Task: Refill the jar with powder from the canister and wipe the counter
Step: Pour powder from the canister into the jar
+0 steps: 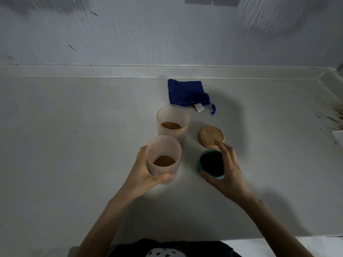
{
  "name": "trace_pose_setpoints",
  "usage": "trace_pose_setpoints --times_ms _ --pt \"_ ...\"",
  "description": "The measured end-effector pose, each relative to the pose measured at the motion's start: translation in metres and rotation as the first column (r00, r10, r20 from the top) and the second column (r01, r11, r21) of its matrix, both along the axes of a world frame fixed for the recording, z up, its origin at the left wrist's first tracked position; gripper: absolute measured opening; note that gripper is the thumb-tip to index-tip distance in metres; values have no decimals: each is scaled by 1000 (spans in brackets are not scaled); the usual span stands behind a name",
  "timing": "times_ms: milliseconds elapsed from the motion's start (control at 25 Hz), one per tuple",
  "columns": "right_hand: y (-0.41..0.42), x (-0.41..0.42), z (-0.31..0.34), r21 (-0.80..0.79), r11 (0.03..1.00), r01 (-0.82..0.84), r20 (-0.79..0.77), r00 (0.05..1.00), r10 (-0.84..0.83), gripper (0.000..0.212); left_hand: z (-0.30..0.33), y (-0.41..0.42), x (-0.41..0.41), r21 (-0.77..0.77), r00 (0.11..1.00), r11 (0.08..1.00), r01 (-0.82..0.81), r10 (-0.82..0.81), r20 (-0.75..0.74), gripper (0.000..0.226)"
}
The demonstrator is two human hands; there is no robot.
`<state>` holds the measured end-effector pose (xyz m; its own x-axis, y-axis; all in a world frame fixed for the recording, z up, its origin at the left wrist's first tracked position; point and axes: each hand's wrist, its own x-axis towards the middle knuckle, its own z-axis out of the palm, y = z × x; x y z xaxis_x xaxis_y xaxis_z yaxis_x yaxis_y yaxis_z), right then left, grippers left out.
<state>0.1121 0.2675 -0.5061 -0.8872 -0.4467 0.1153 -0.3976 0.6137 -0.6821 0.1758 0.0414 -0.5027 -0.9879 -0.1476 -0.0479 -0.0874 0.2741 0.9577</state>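
Left hand point(143, 169) curls its fingers round something, while right hand point(225, 171) pinches with thumb and fingers.

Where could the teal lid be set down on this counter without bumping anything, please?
Bare counter stretches left of the two frosted glass containers, and more lies right of the wooden lid. The middle is crowded: containers, wooden lid, teal lid in the right hand, blue cloth behind.

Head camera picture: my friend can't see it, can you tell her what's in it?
A left hand grips a frosted jar of brown powder while the right hand holds a teal lid. Behind on the grey counter stand a second open jar of powder, a wooden lid and a blue cloth.
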Motion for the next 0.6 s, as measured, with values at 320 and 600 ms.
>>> trace_pose_setpoints --times_ms 320,600 --pt "-64 16 19 -259 917 -304 88 938 336 108 38 16 3 54 993 998 -38 44 -113 78" --pt "-43 -17 54 -196 973 -123 -57 992 114 93 56 -1 -21 117 979 993 -8 31 -199 88"
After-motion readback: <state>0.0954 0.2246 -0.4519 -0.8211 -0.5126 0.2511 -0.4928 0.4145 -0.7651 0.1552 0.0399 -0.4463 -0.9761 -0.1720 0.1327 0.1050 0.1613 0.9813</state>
